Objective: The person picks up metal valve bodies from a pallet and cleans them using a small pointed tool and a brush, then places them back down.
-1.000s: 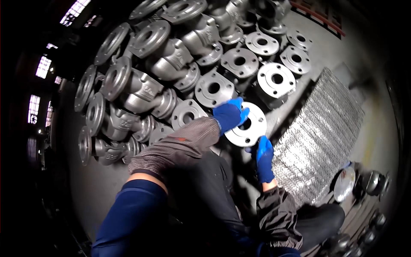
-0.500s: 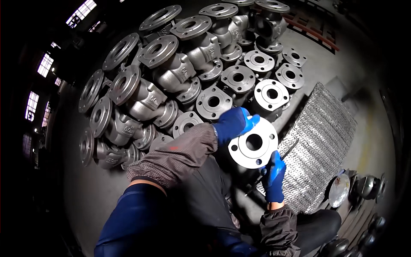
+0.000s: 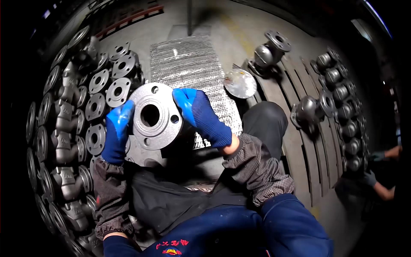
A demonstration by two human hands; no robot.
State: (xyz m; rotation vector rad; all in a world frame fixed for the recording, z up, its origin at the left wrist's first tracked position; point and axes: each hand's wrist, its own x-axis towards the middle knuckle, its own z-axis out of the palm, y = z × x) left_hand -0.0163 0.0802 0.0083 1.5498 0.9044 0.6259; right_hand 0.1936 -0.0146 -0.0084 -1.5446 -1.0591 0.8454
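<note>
I hold a grey cast flanged valve body point(image 3: 154, 118) in front of my chest, its round flange with a centre bore and bolt holes facing me. My left hand point(image 3: 116, 133), in a blue glove, grips the flange's left edge. My right hand point(image 3: 201, 115), also in a blue glove, wraps over its upper right edge. Both sleeves are dark checked fabric above blue trousers and a dark apron.
Many grey flanged valve bodies point(image 3: 64, 128) lie packed along the left. A ribbed metal sheet point(image 3: 190, 64) lies ahead on the floor, a shiny round disc point(image 3: 240, 83) beside it. More valves point(image 3: 338, 111) stand on slats at right, where another person's gloved hands point(image 3: 376, 156) reach in.
The view has swung to the right, so the valve pile now sits at left. I have lifted the valve body closer and turned it, with both hands now on its flange.
</note>
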